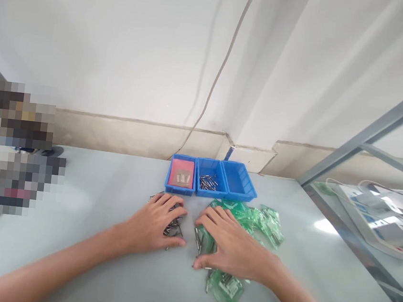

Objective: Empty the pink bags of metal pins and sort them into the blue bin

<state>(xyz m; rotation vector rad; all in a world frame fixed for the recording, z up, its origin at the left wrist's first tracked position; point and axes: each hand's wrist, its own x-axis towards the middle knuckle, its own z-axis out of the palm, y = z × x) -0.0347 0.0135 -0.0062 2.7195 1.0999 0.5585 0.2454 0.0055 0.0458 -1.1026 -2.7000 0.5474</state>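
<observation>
My left hand (154, 223) rests with fingers apart over a loose pile of thin metal pins (174, 227) on the table. Opposite it, my right hand (228, 242) spreads over green plastic bags (241, 213) and a few more metal rods (197, 239). Its thumb and fingers curve around the left edge of this heap, and the palm hides part of it. Another green bag (226, 290) with metal pieces inside lies below my right wrist. Neither hand has anything lifted off the table.
Behind the hands stand three joined blue bins: the left bin (166, 185) holds a pink packet (182, 168), the middle bin (211, 195) holds metal pins, and the right bin (238, 179) shows its bare inside. A metal frame (345, 151) stands at right. A blurred-out person is at far left.
</observation>
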